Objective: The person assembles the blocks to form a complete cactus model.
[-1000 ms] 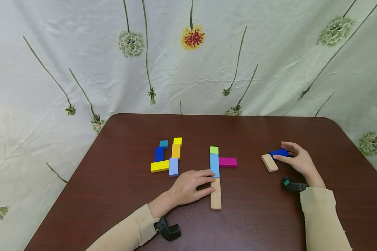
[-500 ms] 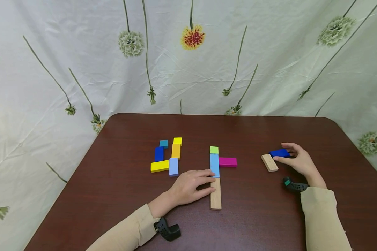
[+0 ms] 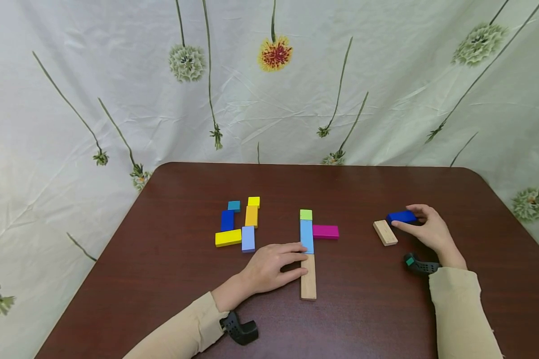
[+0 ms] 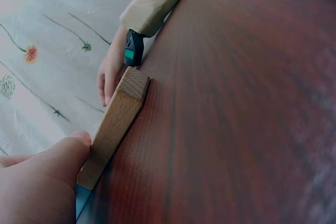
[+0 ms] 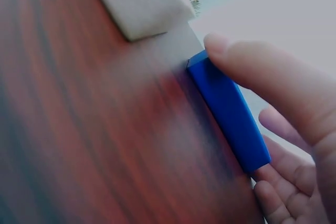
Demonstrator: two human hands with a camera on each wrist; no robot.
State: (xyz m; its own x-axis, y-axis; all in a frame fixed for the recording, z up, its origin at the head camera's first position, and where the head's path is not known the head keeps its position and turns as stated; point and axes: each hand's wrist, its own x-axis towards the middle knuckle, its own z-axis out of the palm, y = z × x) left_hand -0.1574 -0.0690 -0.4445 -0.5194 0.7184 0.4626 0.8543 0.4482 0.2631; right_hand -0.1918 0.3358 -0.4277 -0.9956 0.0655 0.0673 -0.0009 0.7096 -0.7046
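My right hand [image 3: 432, 232] holds a blue wooden block [image 3: 402, 216] between thumb and fingers at the table's right side. The right wrist view shows the thumb on one end of that blue block [image 5: 229, 114], fingers at the other. Just left of it lies a plain wood block [image 3: 385, 233], with a small gap between. My left hand [image 3: 269, 269] rests its fingertips on a light blue block [image 3: 307, 234] and a long plain wood block [image 3: 309, 284], which lie end to end. A green block [image 3: 306, 214] tops this column, and a magenta block [image 3: 325, 232] sticks out rightward.
Left of the column lies a second group: a teal block [image 3: 234, 206], a dark blue block [image 3: 227, 220], yellow and orange blocks, and a periwinkle block [image 3: 248, 239]. Everything lies on a dark brown table [image 3: 364, 309] before a floral cloth [image 3: 377, 60].
The right hand and the blue block have shifted slightly right, so a gap now shows between it and the plain wood block. The left hand stays in place.
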